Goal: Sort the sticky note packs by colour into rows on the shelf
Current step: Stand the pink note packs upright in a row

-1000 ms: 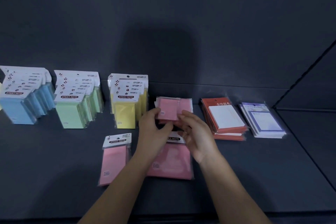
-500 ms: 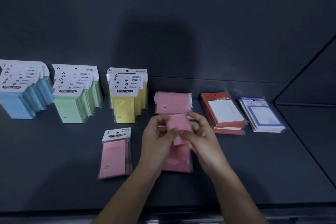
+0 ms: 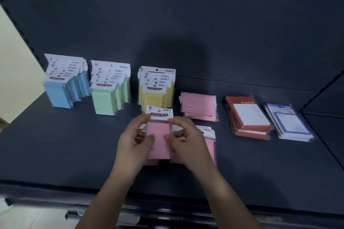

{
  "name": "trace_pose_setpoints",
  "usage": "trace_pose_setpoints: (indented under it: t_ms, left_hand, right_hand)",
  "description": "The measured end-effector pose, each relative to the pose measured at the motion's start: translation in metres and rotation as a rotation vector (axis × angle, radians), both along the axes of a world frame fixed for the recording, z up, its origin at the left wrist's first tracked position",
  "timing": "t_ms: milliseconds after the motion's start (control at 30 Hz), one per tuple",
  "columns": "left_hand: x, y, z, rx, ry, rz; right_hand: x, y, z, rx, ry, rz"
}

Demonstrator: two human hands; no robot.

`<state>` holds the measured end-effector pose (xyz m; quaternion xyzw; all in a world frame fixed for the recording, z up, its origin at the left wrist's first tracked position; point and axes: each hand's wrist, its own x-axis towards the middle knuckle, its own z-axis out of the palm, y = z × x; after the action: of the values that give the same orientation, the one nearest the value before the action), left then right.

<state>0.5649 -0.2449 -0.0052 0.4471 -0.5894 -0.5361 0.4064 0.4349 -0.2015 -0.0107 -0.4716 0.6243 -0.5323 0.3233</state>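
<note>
I hold one pink sticky note pack [image 3: 158,135] upright above the dark shelf [image 3: 65,145], its white "STICKY NOTE" header on top. My left hand [image 3: 134,140] grips its left edge and my right hand [image 3: 186,139] grips its right edge. More pink packs [image 3: 210,139] lie flat under and behind my hands. A flat pink stack [image 3: 199,106] lies further back. Along the back stand rows of blue packs [image 3: 63,87], green packs [image 3: 109,95] and yellow packs [image 3: 158,89].
A red-edged stack of white note pads [image 3: 249,117] and a purple-edged stack [image 3: 288,124] lie at the right. The shelf's dark back wall rises behind the rows. Its front edge [image 3: 167,199] runs below my wrists. A pale wall [image 3: 14,80] shows at far left.
My hands have left the flat pink stack at the back and now hold a pink pack upright in front of the yellow row. The view has shifted left, so everything sits further right.
</note>
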Motion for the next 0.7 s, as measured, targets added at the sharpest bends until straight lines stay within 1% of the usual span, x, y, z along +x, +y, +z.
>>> trace_pose_setpoints:
  t_ms: [133, 267, 400, 467, 533, 600, 667, 700]
  left_hand:
    - [0.023, -0.013, -0.014, -0.092, -0.134, 0.059]
    - [0.031, -0.022, -0.032, -0.108, -0.299, 0.043]
    - [0.029, -0.023, -0.046, -0.081, -0.379, 0.013]
    - [0.025, -0.022, -0.048, -0.099, -0.424, -0.002]
    - [0.021, -0.022, -0.045, -0.184, -0.487, 0.032]
    - [0.017, -0.022, -0.038, -0.302, -0.518, 0.097]
    - [0.008, -0.021, -0.027, -0.413, -0.442, 0.105]
    - [0.000, -0.022, -0.021, -0.444, -0.391, 0.072]
  right_hand:
    - [0.026, -0.017, -0.009, 0.036, 0.122, 0.029]
    - [0.032, -0.024, -0.016, 0.073, 0.236, 0.009]
    - [0.030, -0.026, -0.024, 0.151, 0.335, 0.009]
    - [0.030, -0.026, -0.026, 0.160, 0.369, 0.011]
    - [0.029, -0.027, -0.027, 0.124, 0.380, -0.001]
    - [0.024, -0.027, -0.024, 0.077, 0.345, -0.055]
    - [0.012, -0.027, -0.018, 0.030, 0.273, -0.146]
    - [0.003, -0.026, -0.015, 0.017, 0.233, -0.196]
